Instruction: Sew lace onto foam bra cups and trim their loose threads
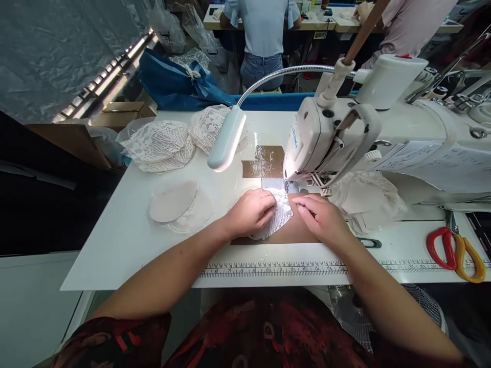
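Note:
A white lace fabric piece (282,213) lies under the needle area of a white sewing machine (312,135), on brown tape stuck to the table. My left hand (250,212) is closed on the left side of this lace, its fingers curled over the edge. Just right of the lace, my right hand (321,217) has its thumb and fingers pinched together. Whatever is between them, if anything, is too small to make out. To the left lie a beige oval pad (173,202) and a sheer lace-edged piece (194,214) partly beneath it.
Lace piles (159,145) stand at the table's back left, under a lamp (228,138) on a bendable neck. More pale fabric (370,199) lies right of the needle. Scissors (456,250) and thread snips (370,243) rest near the ruler strip (268,269). Other people work behind.

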Demonstrator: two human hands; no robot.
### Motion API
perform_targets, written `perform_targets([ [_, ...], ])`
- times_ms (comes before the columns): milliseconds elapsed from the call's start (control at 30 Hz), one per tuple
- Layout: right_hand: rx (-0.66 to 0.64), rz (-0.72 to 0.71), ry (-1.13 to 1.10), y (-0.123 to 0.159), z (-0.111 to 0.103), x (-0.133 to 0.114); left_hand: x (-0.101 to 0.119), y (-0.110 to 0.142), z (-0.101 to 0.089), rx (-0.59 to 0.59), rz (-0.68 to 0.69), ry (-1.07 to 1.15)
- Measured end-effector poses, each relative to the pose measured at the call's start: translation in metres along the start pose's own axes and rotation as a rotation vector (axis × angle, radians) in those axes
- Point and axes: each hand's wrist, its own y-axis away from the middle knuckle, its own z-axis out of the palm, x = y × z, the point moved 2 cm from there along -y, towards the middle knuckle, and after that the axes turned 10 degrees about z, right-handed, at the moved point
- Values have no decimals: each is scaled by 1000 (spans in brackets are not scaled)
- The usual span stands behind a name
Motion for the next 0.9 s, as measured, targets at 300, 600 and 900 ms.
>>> perform_targets([
  [300, -188, -227, 372, 22, 1, -6, 6, 4, 5, -69, 113, -121],
  [600, -103, -215, 337, 32, 8, -2, 10, 4, 13, -145, 195, -283],
  [900, -38, -238, 277, 33, 9, 2, 12, 3, 16, -149, 161, -281],
])
